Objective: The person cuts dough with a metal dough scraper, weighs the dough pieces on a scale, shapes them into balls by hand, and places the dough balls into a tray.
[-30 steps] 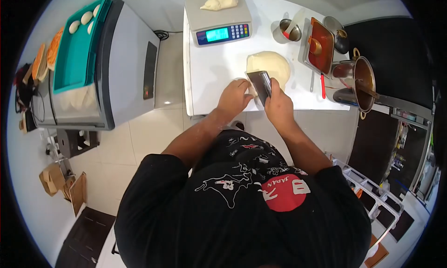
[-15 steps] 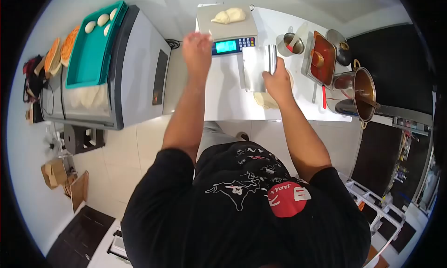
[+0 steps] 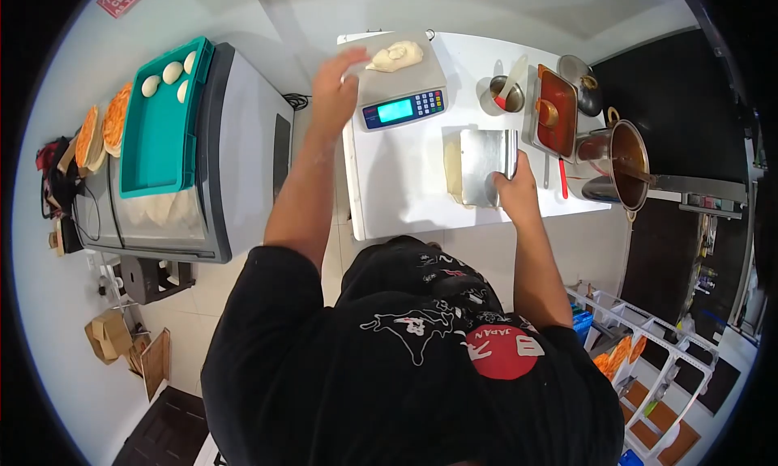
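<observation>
My right hand [image 3: 517, 189] grips the handle edge of a wide metal dough scraper [image 3: 482, 166]. The blade hangs over a flat piece of dough [image 3: 453, 170] on the white table and hides much of it. Raised at the left edge of the digital scale [image 3: 403, 108], my left hand [image 3: 334, 85] has its fingers apart and holds nothing that I can see. On the scale's plate lies a lump of dough [image 3: 399, 56], just right of my left fingertips. The lit display's digits are too small to read.
A metal cup [image 3: 502, 95], a tray of red sauce [image 3: 556, 113], a red-handled tool [image 3: 563, 179] and a large pot [image 3: 628, 162] stand at the right. A teal tray [image 3: 160, 138] with several dough balls rests on the grey cabinet [image 3: 247, 134] at the left.
My left hand has risen from the table dough to the scale, and its fingers have spread. My right hand has turned the scraper flat and shifted it right. The camera view has shifted.
</observation>
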Available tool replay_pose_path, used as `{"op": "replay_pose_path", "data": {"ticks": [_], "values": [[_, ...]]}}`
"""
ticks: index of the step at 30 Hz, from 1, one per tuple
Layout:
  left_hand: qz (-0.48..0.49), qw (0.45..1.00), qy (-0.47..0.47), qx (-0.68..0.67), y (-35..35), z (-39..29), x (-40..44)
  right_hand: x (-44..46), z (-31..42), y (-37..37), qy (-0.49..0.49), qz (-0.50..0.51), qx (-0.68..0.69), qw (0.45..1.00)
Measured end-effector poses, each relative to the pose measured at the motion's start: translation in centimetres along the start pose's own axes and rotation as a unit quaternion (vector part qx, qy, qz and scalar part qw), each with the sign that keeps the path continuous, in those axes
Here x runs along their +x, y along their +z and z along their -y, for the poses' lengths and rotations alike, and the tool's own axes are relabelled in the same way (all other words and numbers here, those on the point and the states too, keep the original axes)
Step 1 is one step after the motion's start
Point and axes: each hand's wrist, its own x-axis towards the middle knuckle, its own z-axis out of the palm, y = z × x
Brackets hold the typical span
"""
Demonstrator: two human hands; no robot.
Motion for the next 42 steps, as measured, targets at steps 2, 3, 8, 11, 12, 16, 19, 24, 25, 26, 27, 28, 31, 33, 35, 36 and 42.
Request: {"op": "replay_pose_path", "data": {"ticks": [2,3,8,11,12,16,19,24,25,26,27,28,31,33,35,36,42], "values": [[0.057,0.988,-0.135,-0.055,1.1,0.1,-5.7,-0.9,0.0,-1.6,-0.019,-0.003,-0.044,0.999],[0.099,0.971,-0.214,-0.047,1.7,-0.7,-8.6,-1.4,-0.2,-2.3,-0.013,-0.001,-0.041,0.999],[0.188,0.948,-0.248,-0.064,6.5,-6.0,-20.1,-2.6,-1.4,-5.0,-0.026,0.013,-0.055,0.998],[0.185,0.942,-0.276,-0.048,8.4,-8.8,-23.9,-4.5,-3.7,-6.3,-0.033,0.025,-0.074,0.996],[0.179,0.941,-0.285,-0.042,8.9,-9.6,-24.6,-4.7,-4.1,-6.8,-0.042,0.033,-0.083,0.995],[0.135,0.949,-0.28,-0.046,10.2,-11.5,-26.8,-6.0,-5.4,-7.9,-0.068,0.05,-0.125,0.989],[0.156,0.939,-0.305,-0.023,10.5,-12.3,-27.2,-6.6,-5.8,-7.9,-0.08,0.068,-0.134,0.985],[0.096,0.938,-0.332,0.038,10.8,-10.5,-27.7,-7.3,-4.7,-4.7,-0.092,0.195,-0.16,0.963],[0.098,0.937,-0.333,0.043,10.4,-10.1,-28.1,-7.5,-4.3,-3.6,-0.094,0.243,-0.179,0.949],[0.03,0.938,-0.342,0.047,9.8,-10.0,-28.3,-7.7,-3.7,-2.2,-0.093,0.243,-0.174,0.95],[-0.038,0.935,-0.348,0.051,9.0,-9.8,-28.2,-7.6,-2.9,-0.6,-0.111,0.286,-0.159,0.938],[-0.107,0.929,-0.35,0.054,8.3,-9.4,-27.7,-7.2,-2.2,0.9,-0.129,0.327,-0.145,0.925],[-0.088,0.926,-0.367,0.005,4.5,-8.0,-25.5,-3.3,-3.3,7.6,-0.183,0.296,-0.125,0.929],[-0.067,0.924,-0.375,-0.025,2.1,-6.9,-23.5,-1.6,-2.6,9.2,-0.201,0.272,-0.116,0.934],[0.023,0.942,-0.332,0.03,0.6,-5.4,-21.1,0.1,-0.4,7.4,-0.159,0.229,-0.121,0.953],[0.073,0.946,-0.312,0.053,0.6,-4.6,-20.5,0.3,0.1,6.1,-0.13,0.208,-0.126,0.961],[0.298,0.948,-0.107,0.013,10.7,-5.2,-19.5,-2.7,-0.3,-2.2,-0.083,-0.055,-0.238,0.966]]}}
